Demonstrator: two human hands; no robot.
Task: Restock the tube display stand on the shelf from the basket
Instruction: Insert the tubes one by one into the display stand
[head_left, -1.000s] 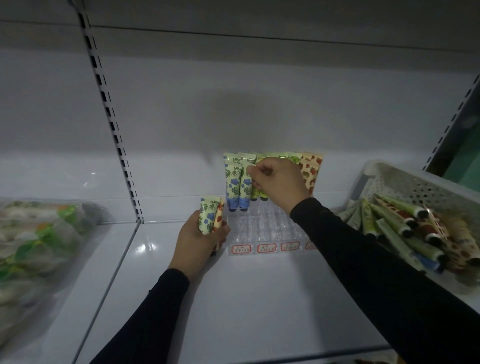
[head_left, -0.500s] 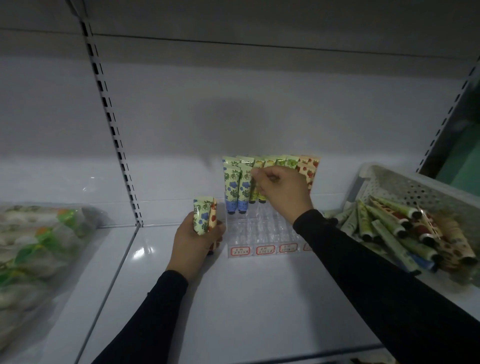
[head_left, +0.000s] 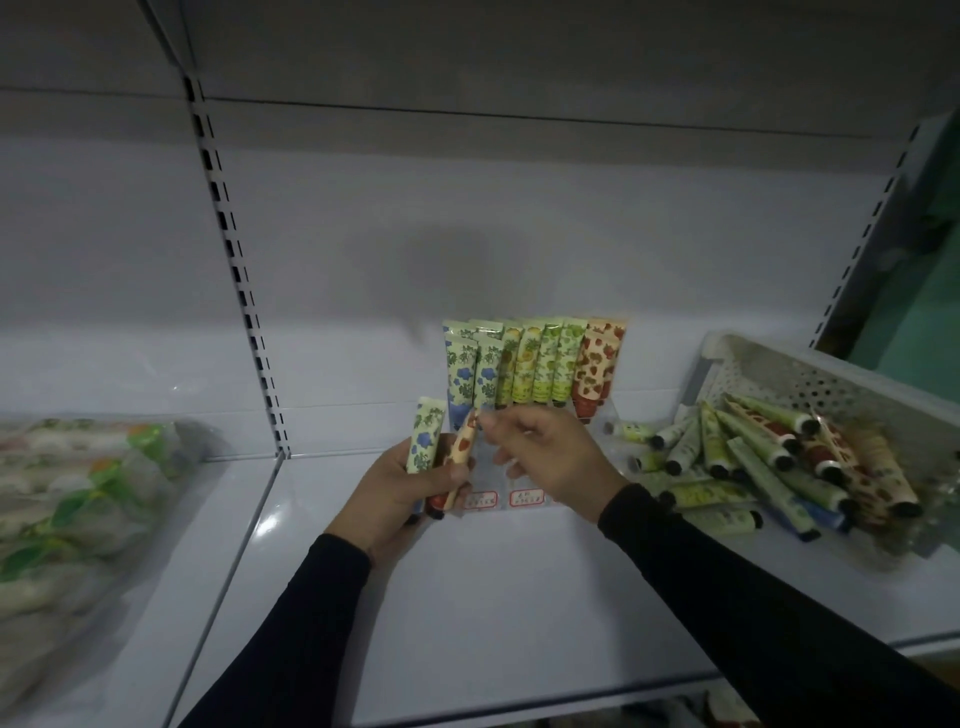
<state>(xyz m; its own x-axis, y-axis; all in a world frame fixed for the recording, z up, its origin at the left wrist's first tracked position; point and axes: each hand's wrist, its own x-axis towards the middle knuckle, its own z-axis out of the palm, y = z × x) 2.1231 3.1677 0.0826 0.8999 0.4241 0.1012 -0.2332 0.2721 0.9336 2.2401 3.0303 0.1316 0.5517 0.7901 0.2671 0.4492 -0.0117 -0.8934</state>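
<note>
A clear tube display stand (head_left: 524, 498) with red-bordered labels sits at the back of the white shelf. Its rear row holds several upright tubes (head_left: 535, 364): blue-flowered, yellow-green and one strawberry-patterned. My left hand (head_left: 400, 488) grips two tubes in front of the stand's left end, a blue-flowered tube (head_left: 425, 435) and an orange strawberry tube (head_left: 461, 452). My right hand (head_left: 545, 457) is just to the right and pinches the top of the strawberry tube. The white perforated basket (head_left: 810, 379) at the right holds several loose tubes.
A clear bag of packaged goods (head_left: 78, 509) lies on the neighbouring shelf at the left, beyond the slotted upright (head_left: 244, 291). Another shelf board hangs overhead. Bare white shelf (head_left: 493, 597) stretches from the stand to the front edge.
My right hand left the tubes in the stand's rear row, came down and to the left, and took hold of the strawberry tube in my left hand. The left hand stayed put.
</note>
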